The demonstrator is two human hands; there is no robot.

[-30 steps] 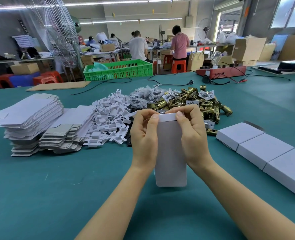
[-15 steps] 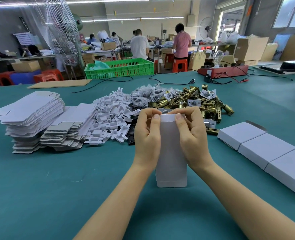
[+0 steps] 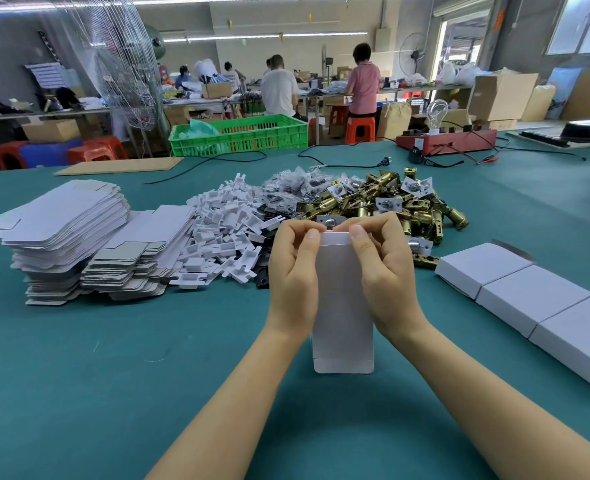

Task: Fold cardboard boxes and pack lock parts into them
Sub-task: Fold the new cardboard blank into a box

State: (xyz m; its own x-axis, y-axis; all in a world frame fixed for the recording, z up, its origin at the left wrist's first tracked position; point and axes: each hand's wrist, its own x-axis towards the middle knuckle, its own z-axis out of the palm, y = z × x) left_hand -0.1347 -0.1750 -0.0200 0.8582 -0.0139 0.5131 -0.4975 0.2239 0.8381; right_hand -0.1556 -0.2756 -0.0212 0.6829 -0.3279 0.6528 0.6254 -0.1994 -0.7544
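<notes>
A white cardboard box [image 3: 342,317] stands upright on the green table in front of me, its lower flap on the surface. My left hand [image 3: 295,275] grips its left side and my right hand [image 3: 385,271] its right side, both thumbs pressing the top flap. Behind lie a heap of brass lock latches [image 3: 393,206], small bagged parts [image 3: 295,188] and white card inserts [image 3: 224,233]. Stacks of flat box blanks [image 3: 65,233] sit at the left.
Three closed white boxes [image 3: 535,299] lie in a row at the right. Farther back are a green crate [image 3: 238,135], a red tester with a bulb [image 3: 445,140], black cables and a cardboard sheet [image 3: 120,166]. People work at distant benches.
Both thumbs have closed in over the box's top flap and pressed it lower. The box stays upright at the same spot.
</notes>
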